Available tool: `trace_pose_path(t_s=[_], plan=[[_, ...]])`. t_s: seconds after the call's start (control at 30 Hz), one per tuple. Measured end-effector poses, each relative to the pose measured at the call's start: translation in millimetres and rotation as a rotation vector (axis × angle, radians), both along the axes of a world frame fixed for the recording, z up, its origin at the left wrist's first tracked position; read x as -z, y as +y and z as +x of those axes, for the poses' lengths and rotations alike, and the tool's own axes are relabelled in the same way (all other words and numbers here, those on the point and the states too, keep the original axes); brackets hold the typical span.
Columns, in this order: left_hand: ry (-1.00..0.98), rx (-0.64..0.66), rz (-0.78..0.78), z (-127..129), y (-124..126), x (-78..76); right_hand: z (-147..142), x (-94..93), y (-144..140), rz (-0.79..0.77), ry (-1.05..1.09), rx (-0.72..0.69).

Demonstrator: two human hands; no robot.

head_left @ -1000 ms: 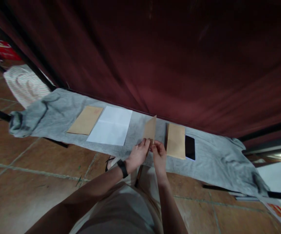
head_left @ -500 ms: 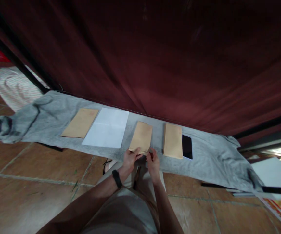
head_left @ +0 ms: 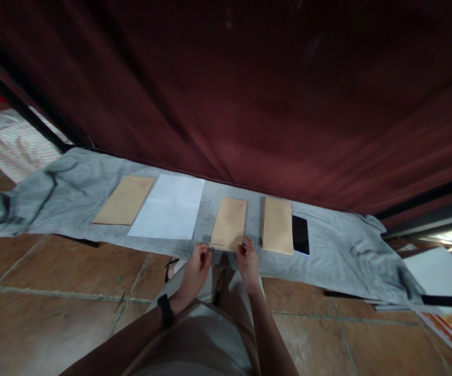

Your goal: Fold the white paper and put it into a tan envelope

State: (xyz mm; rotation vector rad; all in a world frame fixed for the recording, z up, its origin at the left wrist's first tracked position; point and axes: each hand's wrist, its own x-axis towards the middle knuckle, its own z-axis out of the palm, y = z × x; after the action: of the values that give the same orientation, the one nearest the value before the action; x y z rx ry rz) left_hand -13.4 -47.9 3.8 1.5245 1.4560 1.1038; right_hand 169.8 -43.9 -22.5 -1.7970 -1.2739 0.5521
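Since the left hand (head_left: 199,266) has drawn outward, beside the near-left corner of the middle brown envelope (head_left: 229,223), its grip unclear, only the right hand (head_left: 248,261) visibly pinches it, near the front edge of the worktop (head_left: 339,250)

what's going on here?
A person has both hands at the near edge of a brown envelope: left hand by its left corner, right hand at its right corner. Whether either grips it is hard to tell. It lies on grey cloth between a white sheet and a thicker brown stack. Another envelope lies far left; a phone sits right of the stack.
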Motion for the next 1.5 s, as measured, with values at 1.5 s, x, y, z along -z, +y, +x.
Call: trace_pose_path(t_s=[1.5], plan=[[0.857,0.494,0.487,-2,33,26.1,-20,12.3,-51,0.177,-0.674,-0.323]])
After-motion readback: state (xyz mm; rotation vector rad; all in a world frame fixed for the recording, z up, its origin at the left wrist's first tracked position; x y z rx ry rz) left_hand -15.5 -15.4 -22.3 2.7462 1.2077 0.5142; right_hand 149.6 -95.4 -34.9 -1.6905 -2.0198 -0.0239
